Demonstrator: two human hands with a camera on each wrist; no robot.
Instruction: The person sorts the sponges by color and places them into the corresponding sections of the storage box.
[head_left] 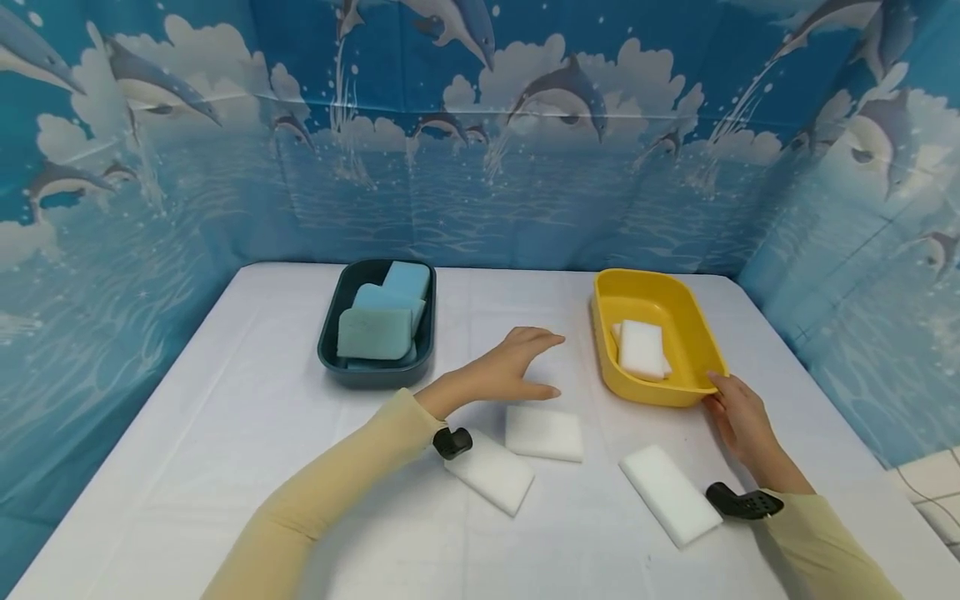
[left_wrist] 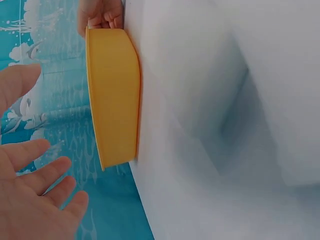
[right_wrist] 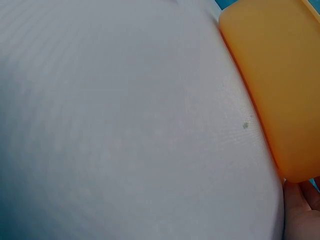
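My right hand [head_left: 742, 421] grips the near right corner of a yellow plastic bin [head_left: 645, 392], with the thumb at the rim and fingers against the outer wall. White sponges [head_left: 642, 346] lie stacked inside its left part. In the right wrist view, the fingers [right_wrist: 296, 200] meet the bin's lower corner. My left hand [head_left: 510, 367] is held over the table left of the bin, fingers extended, thumb apart, holding nothing. Below it lie two white sponges, one flat [head_left: 543, 433] and one angled [head_left: 495, 475] partly behind the wrist camera. Another white sponge [head_left: 671, 496] lies near my right wrist.
A dark teal bin [head_left: 375, 380] with several blue-green sponges [head_left: 375, 333] stands at the back left of the white-covered table [head_left: 225, 417]. A dolphin-print curtain [head_left: 480, 200] closes off the back and sides. Black cameras sit on both wrists.
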